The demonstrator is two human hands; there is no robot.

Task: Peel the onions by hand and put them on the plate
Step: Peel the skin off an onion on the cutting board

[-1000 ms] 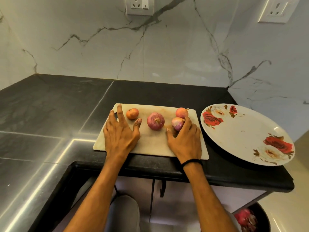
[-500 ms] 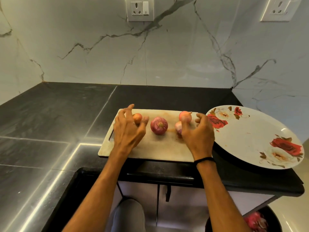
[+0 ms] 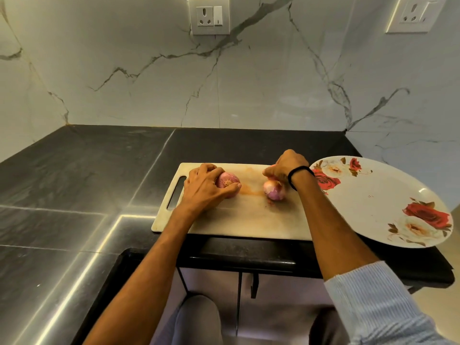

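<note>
A pale cutting board (image 3: 249,220) lies on the black counter. My left hand (image 3: 204,192) grips the large red onion (image 3: 227,183) on the board's left half, fingers and thumb curled round it. My right hand (image 3: 286,165) is curled over a small onion (image 3: 270,167) at the board's back right, and only a pink sliver of that onion shows. A small purple onion (image 3: 273,191) lies loose just in front of that hand. The flowered white plate (image 3: 373,200) sits to the right of the board with nothing on it. The small orange onion is hidden.
The black counter (image 3: 87,170) stretches left and back to a marble wall with two sockets (image 3: 208,16). The counter's front edge runs just below the board, with cupboard doors and my knees beneath. The plate overhangs the counter's right end.
My left hand moved right from the small orange onion and closed round the large red one. My right hand reached back past the purple onion and curled over the far small onion.
</note>
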